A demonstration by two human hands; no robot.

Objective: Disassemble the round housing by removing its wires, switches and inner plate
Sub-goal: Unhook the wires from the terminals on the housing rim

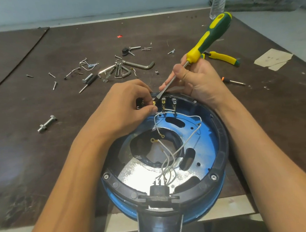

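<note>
Right hand (199, 82) grips the screwdriver (213, 34), left hand (127, 107) pinches a white wire (155, 121); the tip could slip and poke a finger.

The scuffed dark brown table (31, 154) carries the round blue-and-black housing (220, 141) at its near edge, scattered silver screws (54, 85), bent steel hex keys (140, 64), a thick bolt (47, 123) and yellow-handled pliers (221, 56).

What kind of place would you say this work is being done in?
Most likely a repair workshop bench: a scuffed dark brown tabletop strewn with loose silver screws, a bunch of steel hex keys, and a green-and-yellow-handled screwdriver in use.
</note>
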